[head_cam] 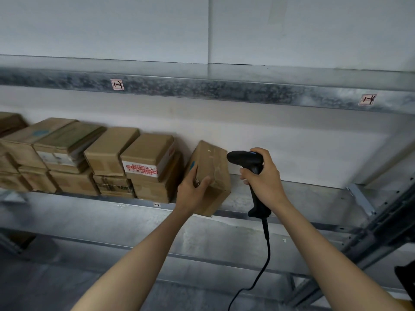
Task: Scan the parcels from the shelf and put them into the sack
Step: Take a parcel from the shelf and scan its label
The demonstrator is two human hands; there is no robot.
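Observation:
My left hand (192, 191) grips a brown cardboard parcel (213, 169), held tilted at the front edge of the metal shelf (303, 198). Its taped face shows a blue mark near my fingers. Right of it, my right hand (263, 173) holds a black barcode scanner (246, 160) by the handle, its head pointing left at the parcel from close by. The scanner's cable (262, 265) hangs down between my arms. Several more cardboard parcels (139, 162) sit stacked on the shelf to the left. No sack is in view.
An upper shelf beam (202, 88) with small labels runs overhead. The white wall (292, 135) stands behind the shelf. A dark upright post (386, 221) rises at the right, with a black object (406, 279) at the far right edge.

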